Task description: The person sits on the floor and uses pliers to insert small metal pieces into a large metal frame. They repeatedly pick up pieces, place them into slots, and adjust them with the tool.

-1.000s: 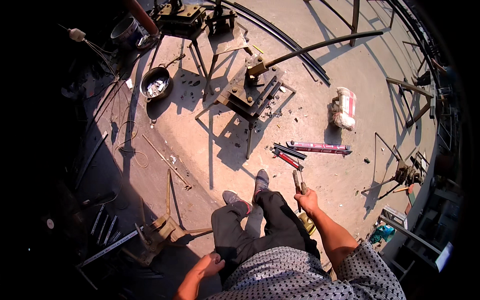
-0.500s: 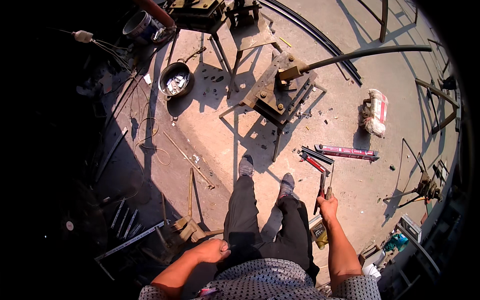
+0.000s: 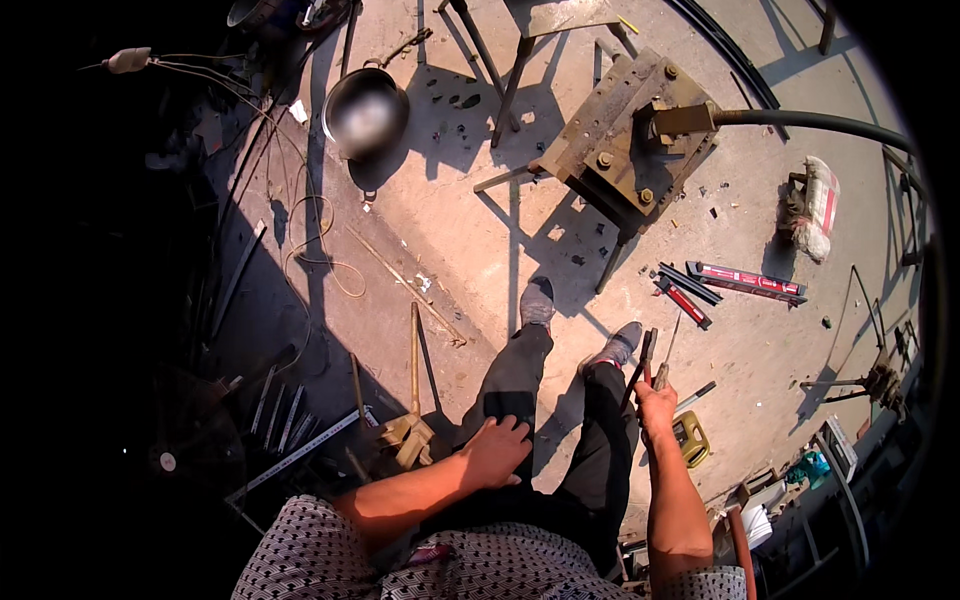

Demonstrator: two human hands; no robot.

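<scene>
My left hand (image 3: 498,450) lies over my left thigh with its fingers spread and nothing visible in it. My right hand (image 3: 656,408) is closed around two tools held together, pointing away from me. One is a slender pointed rod (image 3: 672,345) with a brownish handle, like a screwdriver or awl. Beside it is a dark red-and-black tool (image 3: 647,358), its exact kind unclear. Past their tips, on the ground, lie short dark strips (image 3: 690,284), a red-labelled piece (image 3: 685,302) and longer red-labelled bars (image 3: 748,281).
A metal stand with a bolted plate press (image 3: 625,150) and long lever (image 3: 810,120) stands ahead. A pan (image 3: 335,125) sits far left. Wooden-handled hammers (image 3: 408,437) are left of my legs. A wrapped bundle (image 3: 818,210) and olive-yellow case (image 3: 691,440) lie right.
My left hand has moved right and slightly away from me, and its curled fingers have spread. My right hand keeps its tools. The view has shifted, and my feet have changed position.
</scene>
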